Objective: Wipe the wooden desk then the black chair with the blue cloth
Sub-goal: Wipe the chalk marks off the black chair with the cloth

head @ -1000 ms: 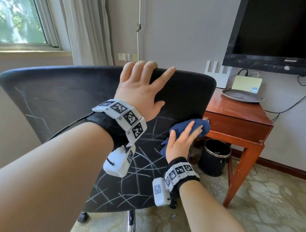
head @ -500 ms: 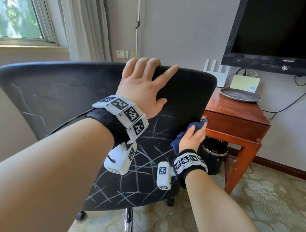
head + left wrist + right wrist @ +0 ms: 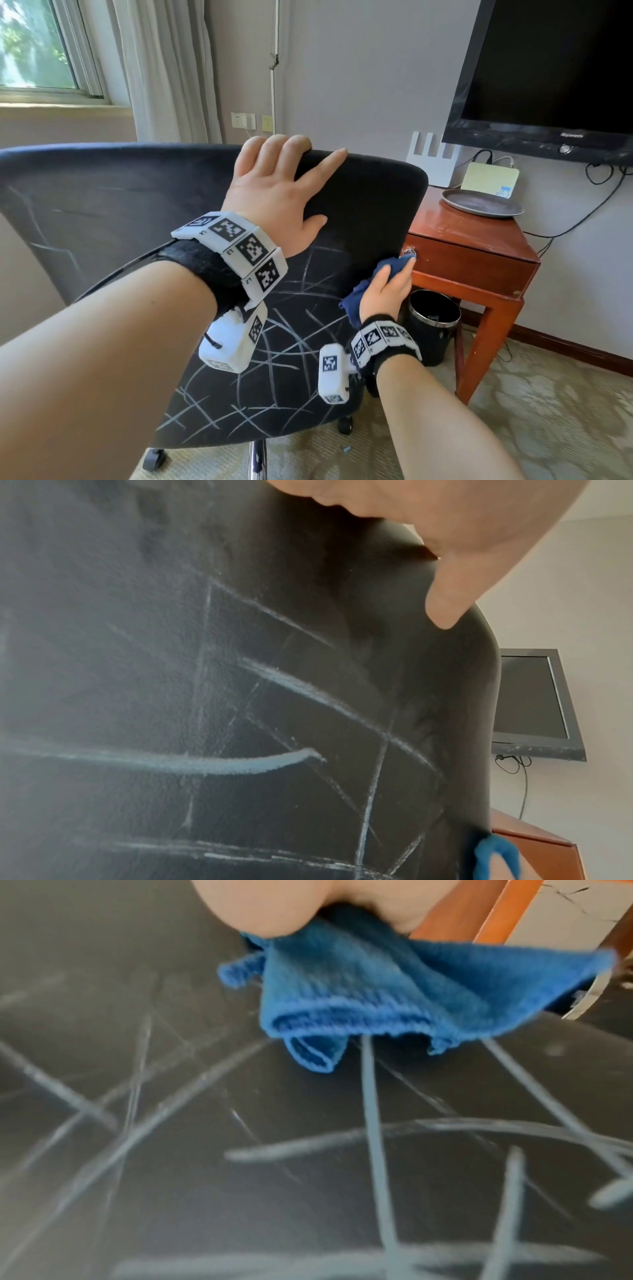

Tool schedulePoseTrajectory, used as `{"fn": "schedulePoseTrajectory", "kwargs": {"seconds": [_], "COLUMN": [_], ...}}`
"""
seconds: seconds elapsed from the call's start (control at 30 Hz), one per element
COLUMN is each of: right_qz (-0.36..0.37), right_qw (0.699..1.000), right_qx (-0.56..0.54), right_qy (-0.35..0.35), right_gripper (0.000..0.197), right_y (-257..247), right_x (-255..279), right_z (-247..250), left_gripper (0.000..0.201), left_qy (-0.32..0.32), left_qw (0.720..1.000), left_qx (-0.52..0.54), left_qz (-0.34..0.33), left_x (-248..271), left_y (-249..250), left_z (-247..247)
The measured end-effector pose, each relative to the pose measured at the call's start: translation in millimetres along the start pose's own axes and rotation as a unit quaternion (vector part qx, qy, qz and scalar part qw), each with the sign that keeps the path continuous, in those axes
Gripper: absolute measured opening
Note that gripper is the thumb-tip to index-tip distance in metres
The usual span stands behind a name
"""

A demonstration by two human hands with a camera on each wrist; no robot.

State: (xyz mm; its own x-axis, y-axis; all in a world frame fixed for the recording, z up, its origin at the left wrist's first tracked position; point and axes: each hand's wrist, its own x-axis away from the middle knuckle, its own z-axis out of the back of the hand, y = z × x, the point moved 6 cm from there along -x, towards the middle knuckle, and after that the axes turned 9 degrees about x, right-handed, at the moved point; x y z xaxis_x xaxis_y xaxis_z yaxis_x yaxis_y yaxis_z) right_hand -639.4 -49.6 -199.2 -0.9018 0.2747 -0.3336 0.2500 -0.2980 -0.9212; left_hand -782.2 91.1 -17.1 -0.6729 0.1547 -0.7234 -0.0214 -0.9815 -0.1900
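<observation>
The black upholstered swivel chair (image 3: pixel 359 212), its back crossed by pale chalk-like streaks (image 3: pixel 373 1123), is steadied at the top edge by the left hand (image 3: pixel 274 192); fingers are hooked over the rim, thumb laid flat on the fabric. The crumpled blue microfibre cloth (image 3: pixel 377 993) is pressed against the chair back's right edge by the right hand (image 3: pixel 385 294), fingers extended over it. The reddish wooden desk (image 3: pixel 479 240) stands just beside that edge.
</observation>
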Motion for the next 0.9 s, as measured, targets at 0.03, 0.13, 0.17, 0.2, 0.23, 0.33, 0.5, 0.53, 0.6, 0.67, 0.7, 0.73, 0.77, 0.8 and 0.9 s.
{"fn": "schedulePoseTrajectory", "kwargs": {"seconds": [0.03,0.13,0.17,0.2,0.23,0.33,0.5,0.53,0.6,0.67,0.7,0.73,0.77,0.8,0.9], "right_qz": [-0.030,-0.035,0.000,0.047,0.099,0.226,0.200,0.165,0.121,0.126,0.152,0.195,0.241,0.273,0.259], "right_qw": [0.999,0.998,0.999,0.998,0.995,0.974,0.976,0.984,0.990,0.990,0.986,0.979,0.969,0.961,0.965], "right_qx": [0.014,0.028,0.023,0.017,0.011,0.021,0.082,0.073,0.061,0.055,0.046,0.039,0.031,0.026,0.020], "right_qy": [-0.024,-0.051,-0.039,-0.026,-0.016,-0.023,0.013,-0.009,-0.030,-0.036,-0.041,-0.039,-0.033,-0.020,0.019], "right_gripper": [0.055,0.058,0.059,0.061,0.064,0.066,0.063,0.064,0.067,0.067,0.066,0.064,0.062,0.060,0.060], "right_y": [12,6,-9,-29,-52,-109,-86,-76,-69,-83,-97,-112,-127,-138,-140], "right_x": [8,23,26,30,35,45,44,47,57,69,74,80,85,87,75], "right_z": [-3,-5,-3,-1,0,-8,-19,-25,-33,-39,-42,-45,-46,-47,-47], "left_gripper": [0.079,0.082,0.083,0.085,0.087,0.090,0.081,0.081,0.080,0.078,0.076,0.075,0.075,0.075,0.074], "left_qy": [-0.001,-0.008,-0.016,-0.027,-0.037,-0.045,-0.115,-0.119,-0.089,-0.071,-0.060,-0.046,-0.032,-0.023,-0.033], "left_qw": [1.000,1.000,1.000,0.999,0.999,0.999,0.975,0.973,0.980,0.982,0.983,0.985,0.987,0.988,0.990], "left_qx": [-0.002,-0.005,-0.003,0.000,0.002,-0.011,-0.034,-0.039,-0.050,-0.055,-0.056,-0.056,-0.055,-0.058,-0.070], "left_qz": [0.000,-0.003,-0.010,-0.019,-0.032,-0.023,0.186,0.193,0.173,0.168,0.165,0.156,0.147,0.139,0.119], "left_x": [0,0,0,1,4,15,59,67,76,76,75,74,73,73,73], "left_y": [0,2,2,1,-1,-23,-113,-121,-124,-120,-119,-117,-115,-115,-113], "left_z": [0,3,4,5,6,22,58,62,65,60,56,53,52,52,51]}}
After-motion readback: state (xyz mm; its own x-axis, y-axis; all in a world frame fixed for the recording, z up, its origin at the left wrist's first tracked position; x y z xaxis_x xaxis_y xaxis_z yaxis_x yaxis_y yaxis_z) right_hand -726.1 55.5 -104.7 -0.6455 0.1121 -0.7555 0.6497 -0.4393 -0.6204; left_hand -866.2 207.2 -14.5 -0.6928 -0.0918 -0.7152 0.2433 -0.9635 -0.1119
